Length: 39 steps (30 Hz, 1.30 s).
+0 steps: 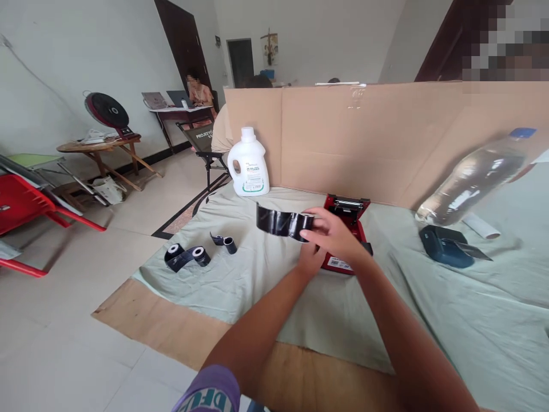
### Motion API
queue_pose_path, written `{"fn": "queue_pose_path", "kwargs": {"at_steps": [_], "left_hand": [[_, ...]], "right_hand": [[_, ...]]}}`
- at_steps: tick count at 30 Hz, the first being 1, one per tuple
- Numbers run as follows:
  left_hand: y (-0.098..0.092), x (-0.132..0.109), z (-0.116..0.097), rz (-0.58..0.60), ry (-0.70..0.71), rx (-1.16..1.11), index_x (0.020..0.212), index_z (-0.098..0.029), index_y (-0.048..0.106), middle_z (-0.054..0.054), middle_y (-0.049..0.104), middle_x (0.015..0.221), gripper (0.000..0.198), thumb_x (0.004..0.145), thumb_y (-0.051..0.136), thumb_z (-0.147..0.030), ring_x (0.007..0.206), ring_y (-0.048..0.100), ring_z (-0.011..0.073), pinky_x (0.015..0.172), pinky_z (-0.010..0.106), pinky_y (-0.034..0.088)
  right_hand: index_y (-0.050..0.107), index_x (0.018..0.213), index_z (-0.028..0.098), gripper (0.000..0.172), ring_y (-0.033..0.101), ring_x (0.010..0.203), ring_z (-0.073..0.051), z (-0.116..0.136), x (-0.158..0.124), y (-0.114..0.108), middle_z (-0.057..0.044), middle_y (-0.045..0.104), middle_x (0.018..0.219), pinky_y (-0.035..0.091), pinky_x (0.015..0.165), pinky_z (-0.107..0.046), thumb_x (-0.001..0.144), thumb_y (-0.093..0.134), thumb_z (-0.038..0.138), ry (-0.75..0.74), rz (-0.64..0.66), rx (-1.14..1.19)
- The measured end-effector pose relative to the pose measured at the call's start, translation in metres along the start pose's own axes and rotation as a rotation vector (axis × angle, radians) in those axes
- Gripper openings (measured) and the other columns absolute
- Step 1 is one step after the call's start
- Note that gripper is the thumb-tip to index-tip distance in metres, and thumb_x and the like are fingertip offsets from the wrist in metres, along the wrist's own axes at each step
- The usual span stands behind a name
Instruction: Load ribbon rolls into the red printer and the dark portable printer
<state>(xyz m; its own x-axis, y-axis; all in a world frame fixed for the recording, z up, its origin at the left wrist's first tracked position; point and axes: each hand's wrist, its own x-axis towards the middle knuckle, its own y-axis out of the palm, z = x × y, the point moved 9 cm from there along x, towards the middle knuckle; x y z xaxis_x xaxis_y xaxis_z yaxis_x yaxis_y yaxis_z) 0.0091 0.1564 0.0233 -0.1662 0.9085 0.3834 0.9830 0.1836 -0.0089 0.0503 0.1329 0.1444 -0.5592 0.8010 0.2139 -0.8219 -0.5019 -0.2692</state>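
Gripping a black roll (297,227) between thumb and fingers, the right hand (333,232) holds it above the pale green cloth (240,274), with a loose strip of shiny black film (271,221) stretching out to the left of it. The left hand (311,261) is just below, partly hidden behind the right one — whether its fingers are closed on anything, I cannot tell. Right by both hands, and partly covered by the right, a red machine (357,230) sits on the cloth with its lid raised. To the left lie a pair of black rolls (184,257) joined by a band of film and, near them, a smaller black roll (230,245) with a loose end. Behind these a white jug (249,169) stands upright in front of the cardboard wall (343,143). Over on the right are a dark blue device (444,247), a white tube (484,226) and a big clear bottle (476,180) with a blue cap, tilted sideways. The cloth lies over a wooden board (171,320), bare along its near edge. Farther off — across the tiled floor — are a red chair (21,200), a black fan (109,111) on a small wooden table (92,146) and a person (201,94) sitting at a desk with laptops.
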Motion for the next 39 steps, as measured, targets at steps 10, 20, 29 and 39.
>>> {"fn": "queue_pose_path", "kwargs": {"at_steps": [10, 20, 29, 39], "left_hand": [[-0.007, -0.011, -0.034, -0.039, 0.372, 0.174, 0.138, -0.024, 0.050, 0.016, 0.054, 0.132, 0.051, 0.094, 0.055, -0.049, 0.122, 0.052, 0.0308, 0.100, 0.048, 0.047], [0.007, -0.029, -0.051, 0.030, 0.561, 0.486, 0.115, -0.025, 0.070, 0.011, 0.048, 0.134, 0.041, 0.075, 0.062, -0.028, 0.120, 0.046, 0.0292, 0.097, 0.042, 0.044], [0.010, -0.029, -0.056, 0.030, 0.574, 0.541, 0.111, -0.026, 0.073, 0.010, 0.052, 0.130, 0.037, 0.077, 0.059, -0.023, 0.118, 0.046, 0.0277, 0.097, 0.042, 0.043], [0.015, -0.035, -0.061, 0.030, 0.658, 0.583, 0.114, -0.027, 0.074, 0.011, 0.051, 0.127, 0.034, 0.088, 0.051, -0.023, 0.117, 0.046, 0.0258, 0.100, 0.042, 0.041]], "right_hand": [[0.077, 0.111, 0.026, 0.031, 0.068, 0.103, -0.031, -0.044, -0.017, -0.099, -0.002, 0.076, 0.107, 0.052, 0.095, -0.044, 0.087, 0.062, 0.037, 0.142, 0.153, -0.405], [0.063, 0.112, 0.020, 0.022, 0.057, 0.120, -0.033, -0.092, -0.001, -0.110, -0.011, 0.071, 0.118, 0.035, 0.107, -0.053, 0.096, 0.048, 0.022, 0.342, -0.050, -0.943], [0.062, 0.095, 0.021, 0.011, 0.058, 0.113, -0.030, -0.103, 0.007, -0.111, -0.008, 0.072, 0.109, 0.035, 0.102, -0.049, 0.090, 0.053, 0.015, 0.351, -0.095, -0.941], [0.068, 0.090, 0.020, 0.030, 0.065, 0.095, -0.025, -0.092, -0.012, -0.180, -0.007, 0.073, 0.098, 0.048, 0.091, -0.038, 0.087, 0.060, 0.049, 0.257, -0.380, -0.446]]}}
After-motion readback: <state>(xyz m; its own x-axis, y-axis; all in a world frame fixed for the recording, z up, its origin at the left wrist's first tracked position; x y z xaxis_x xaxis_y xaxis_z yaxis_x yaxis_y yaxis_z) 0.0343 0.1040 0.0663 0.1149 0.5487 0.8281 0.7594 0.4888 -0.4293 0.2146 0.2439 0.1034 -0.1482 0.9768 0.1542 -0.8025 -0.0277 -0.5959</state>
